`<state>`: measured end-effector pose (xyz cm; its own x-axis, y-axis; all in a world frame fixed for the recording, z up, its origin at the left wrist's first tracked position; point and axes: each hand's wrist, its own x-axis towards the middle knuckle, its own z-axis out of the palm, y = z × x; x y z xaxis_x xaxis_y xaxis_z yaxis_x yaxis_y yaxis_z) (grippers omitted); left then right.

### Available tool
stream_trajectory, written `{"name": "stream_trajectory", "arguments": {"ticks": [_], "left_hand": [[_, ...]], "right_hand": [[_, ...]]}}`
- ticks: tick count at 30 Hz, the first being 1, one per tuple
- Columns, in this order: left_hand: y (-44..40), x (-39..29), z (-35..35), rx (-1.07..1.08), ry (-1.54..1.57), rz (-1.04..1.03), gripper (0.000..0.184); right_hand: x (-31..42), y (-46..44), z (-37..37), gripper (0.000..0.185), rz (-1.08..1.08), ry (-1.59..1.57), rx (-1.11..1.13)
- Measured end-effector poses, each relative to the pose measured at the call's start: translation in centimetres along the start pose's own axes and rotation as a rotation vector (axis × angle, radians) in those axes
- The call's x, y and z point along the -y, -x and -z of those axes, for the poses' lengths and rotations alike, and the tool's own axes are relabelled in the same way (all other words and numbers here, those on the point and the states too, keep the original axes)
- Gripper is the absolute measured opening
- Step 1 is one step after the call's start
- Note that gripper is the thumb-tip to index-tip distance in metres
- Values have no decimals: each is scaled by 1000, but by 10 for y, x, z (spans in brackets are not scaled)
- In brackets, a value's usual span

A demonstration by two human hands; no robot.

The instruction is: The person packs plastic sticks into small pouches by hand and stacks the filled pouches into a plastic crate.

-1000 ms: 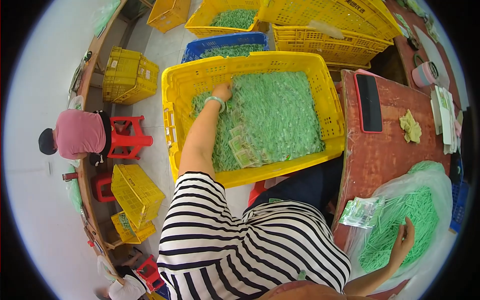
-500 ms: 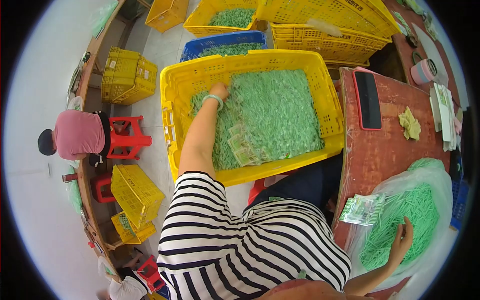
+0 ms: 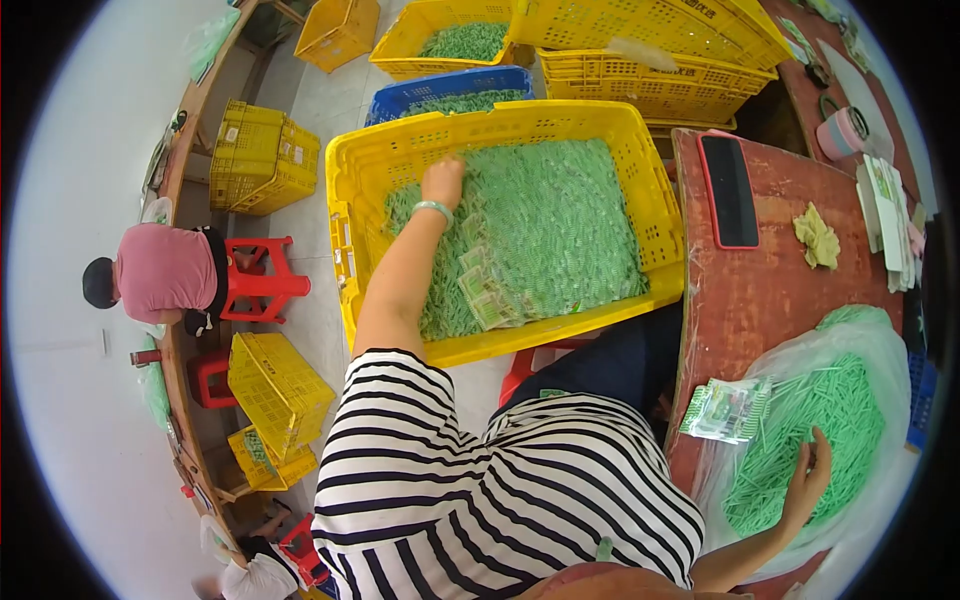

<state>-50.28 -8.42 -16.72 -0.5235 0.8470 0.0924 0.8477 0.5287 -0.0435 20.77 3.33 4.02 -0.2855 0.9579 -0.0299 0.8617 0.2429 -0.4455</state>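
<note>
My left hand (image 3: 443, 185), with a pale bangle at the wrist, is closed above the left part of a large yellow crate (image 3: 400, 340). What its fingers hold, if anything, is hidden. Many clear packets of green striped pieces (image 3: 560, 220) fill the crate, some with printed labels (image 3: 487, 295) near the front. On the right, my right hand (image 3: 808, 480) is open, thumb and fingers apart, over loose thin green sticks (image 3: 825, 420) in a clear plastic bag (image 3: 720, 490). Beside them lie white-and-green printed packets (image 3: 727, 410).
A red table (image 3: 780, 310) holds a black-screened phone (image 3: 732, 190), a crumpled yellow cloth (image 3: 818, 237) and a pink cup (image 3: 842, 133). Behind the crate stand a blue crate (image 3: 450, 82) and stacked yellow crates (image 3: 650, 90). A person in pink (image 3: 170, 270) sits at left.
My left hand has shifted slightly within the crate, now more plainly closed with the back of the fist showing. The right hand stays over the green sticks. The whole view has moved slightly.
</note>
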Motion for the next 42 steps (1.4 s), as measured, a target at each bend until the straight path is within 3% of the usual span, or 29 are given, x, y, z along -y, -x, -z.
{"name": "stream_trajectory", "arguments": {"ticks": [1, 8, 14, 16, 17, 19, 20, 23, 25, 27, 29, 31, 33, 36, 37, 39, 40, 42], "left_hand": [[2, -1, -2, -79, 20, 37, 9], [13, 1, -22, -91, 50, 159, 12], [26, -18, -18, -101, 351, 166, 37], [27, -28, -6, -28, 599, 400, 46], [27, -24, -19, -26, 599, 400, 46], [25, -5, -63, -374, 913, 644, 40], [27, 1, -74, -370, 911, 647, 40], [31, 15, -88, -261, 845, 789, 30], [31, 20, -74, 60, 743, 907, 22], [34, 19, -65, 103, 688, 879, 16], [32, 19, -66, 493, 1048, 1093, 19], [36, 19, -75, 614, 1031, 1019, 20], [46, 17, -83, 788, 693, 780, 27], [73, -24, -18, 684, 734, 868, 36], [84, -28, -24, 682, 730, 867, 36], [97, -34, -37, 642, 942, 1159, 49], [100, -38, -36, 638, 941, 1150, 49], [111, -48, -30, 862, 1097, 1242, 54]], "right_hand": [[0, 2, 2, 27, -7, 3, 0], [12, -1, -1, 27, 11, 3, -13], [8, -3, -2, 27, 15, -9, -6], [8, -4, -1, 27, 13, -6, 0], [9, -4, 0, 27, 19, 0, 2], [10, -3, 0, 27, 23, 6, 6], [11, -3, 0, 27, 18, 11, 8], [11, -3, 1, 26, 21, 14, 18], [12, -5, 2, 26, 28, 8, 28], [13, -8, 4, 27, 9, 17, 31], [18, -10, 4, 27, 6, 8, 31], [19, -11, 6, 28, -1, 8, 30], [16, -11, 8, 27, 53, 24, 28], [11, -10, 12, 26, 33, 39, -8], [12, -9, 12, 26, 31, 34, -9], [13, -9, 11, 27, 54, 47, -20], [12, -8, 9, 27, 50, 43, -28], [7, -7, 5, 27, 56, -6, -1]]}}
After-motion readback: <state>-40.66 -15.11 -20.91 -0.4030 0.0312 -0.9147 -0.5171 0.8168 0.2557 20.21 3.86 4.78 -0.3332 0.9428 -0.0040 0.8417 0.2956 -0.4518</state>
